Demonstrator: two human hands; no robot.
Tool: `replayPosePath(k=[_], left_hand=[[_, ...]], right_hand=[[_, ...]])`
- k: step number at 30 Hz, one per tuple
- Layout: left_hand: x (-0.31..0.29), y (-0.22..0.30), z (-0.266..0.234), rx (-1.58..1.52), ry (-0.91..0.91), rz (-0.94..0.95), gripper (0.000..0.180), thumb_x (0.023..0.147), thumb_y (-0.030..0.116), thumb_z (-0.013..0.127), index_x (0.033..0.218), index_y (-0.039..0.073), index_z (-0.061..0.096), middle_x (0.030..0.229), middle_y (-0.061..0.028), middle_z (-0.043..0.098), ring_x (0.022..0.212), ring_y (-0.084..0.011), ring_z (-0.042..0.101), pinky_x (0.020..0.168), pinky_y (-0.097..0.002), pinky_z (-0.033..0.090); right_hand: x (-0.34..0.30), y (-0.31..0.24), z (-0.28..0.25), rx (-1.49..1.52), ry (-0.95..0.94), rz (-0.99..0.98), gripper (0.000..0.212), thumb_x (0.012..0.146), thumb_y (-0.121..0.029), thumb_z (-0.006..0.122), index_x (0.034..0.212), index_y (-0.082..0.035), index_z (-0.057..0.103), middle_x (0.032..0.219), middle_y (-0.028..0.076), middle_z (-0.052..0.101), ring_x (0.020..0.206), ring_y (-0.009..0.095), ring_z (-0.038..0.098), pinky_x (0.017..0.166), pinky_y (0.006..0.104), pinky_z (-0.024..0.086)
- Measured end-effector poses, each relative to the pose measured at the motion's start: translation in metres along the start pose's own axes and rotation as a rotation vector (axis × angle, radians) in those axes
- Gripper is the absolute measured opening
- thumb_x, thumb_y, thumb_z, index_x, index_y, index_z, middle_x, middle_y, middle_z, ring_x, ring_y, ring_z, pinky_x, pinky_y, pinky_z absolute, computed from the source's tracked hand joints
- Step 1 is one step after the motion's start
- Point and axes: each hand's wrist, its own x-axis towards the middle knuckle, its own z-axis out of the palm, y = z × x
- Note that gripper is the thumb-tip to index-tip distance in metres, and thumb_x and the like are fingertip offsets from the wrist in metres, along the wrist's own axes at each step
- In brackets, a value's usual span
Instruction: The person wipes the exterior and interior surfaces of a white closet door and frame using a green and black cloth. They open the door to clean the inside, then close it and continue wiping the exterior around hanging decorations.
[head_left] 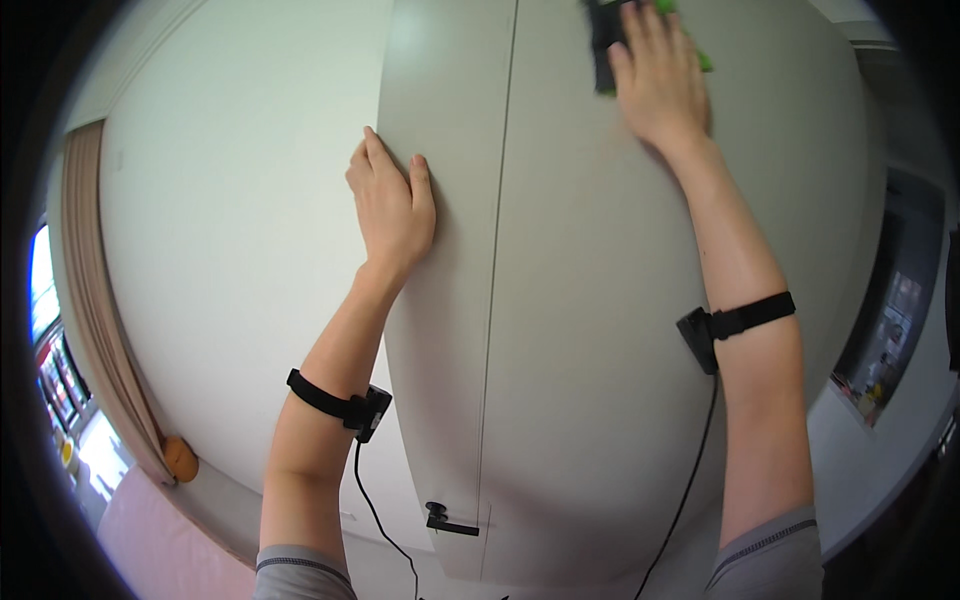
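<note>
A tall pale grey-green door [590,330] with a vertical seam fills the middle of my view. High on its face, my right hand [668,85] presses a black and green cloth [606,60] flat against the surface, fingers stretched over it. My left hand [390,205] lies at the door's left edge, thumb apart on the face and fingers reaching across the edge. It holds no loose thing; where its fingertips touch is hard to make out. Below it, a black lever handle [450,522] sticks out from the door.
A white wall [230,250] stands left of the door, with a beige curtain [95,280] beside a window. An orange rounded object [180,459] and a pink surface [165,535] lie low left. Black cables [378,510] hang from the straps on both forearms. An opening with shelves [890,310] shows far right.
</note>
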Motion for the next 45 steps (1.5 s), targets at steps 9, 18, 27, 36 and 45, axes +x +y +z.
replayPosePath(k=[9,18,27,36,45], left_hand=[[0.011,-0.021,-0.014,-0.745,-0.032,-0.322,0.059,0.122,0.037,0.033,0.155,-0.005,0.058,0.142,-0.0142,0.067,0.132,-0.0251,0.057,0.119,-0.0444,0.042],[0.012,-0.048,-0.024,-0.981,-0.302,-0.263,0.076,0.120,0.054,0.023,0.158,0.001,0.063,0.152,-0.0123,0.069,0.136,-0.0254,0.061,0.117,-0.0435,0.041],[0.013,-0.051,-0.030,-1.092,-0.486,-0.150,0.074,0.121,0.051,0.018,0.167,0.005,0.053,0.166,-0.0108,0.058,0.152,-0.0273,0.050,0.128,-0.0455,0.032],[-0.023,-0.071,-0.020,-1.294,-0.534,-0.142,0.071,0.122,0.050,0.019,0.163,0.009,0.060,0.162,-0.0068,0.058,0.152,-0.0249,0.049,0.131,-0.0453,0.030],[-0.034,-0.070,-0.020,-1.255,-0.561,-0.054,0.071,0.122,0.050,0.018,0.171,0.007,0.047,0.165,-0.0084,0.055,0.158,-0.0248,0.043,0.135,-0.0465,0.025]], right_hand=[[-0.079,-0.154,0.030,0.216,0.119,-0.569,0.063,0.114,-0.044,0.054,0.169,-0.013,0.050,0.179,0.004,0.044,0.166,0.030,0.035,0.138,0.0461,0.025],[-0.017,-0.156,0.037,0.284,0.140,-0.525,0.063,0.111,-0.040,0.061,0.170,-0.021,0.049,0.178,0.003,0.045,0.167,0.029,0.034,0.138,0.0489,0.026],[0.010,-0.192,0.015,0.054,-0.015,-0.078,0.068,0.121,-0.040,0.035,0.177,-0.004,0.027,0.185,0.016,0.024,0.173,0.035,0.018,0.143,0.0510,0.014],[-0.228,-0.199,-0.006,0.323,-0.279,-0.465,0.071,0.104,-0.035,0.070,0.170,-0.019,0.049,0.181,0.004,0.038,0.166,0.036,0.033,0.137,0.0529,0.027],[-0.047,-0.122,0.036,0.004,0.083,0.011,0.067,0.117,-0.034,0.044,0.176,-0.006,0.032,0.184,0.016,0.029,0.171,0.038,0.023,0.140,0.0523,0.019]])
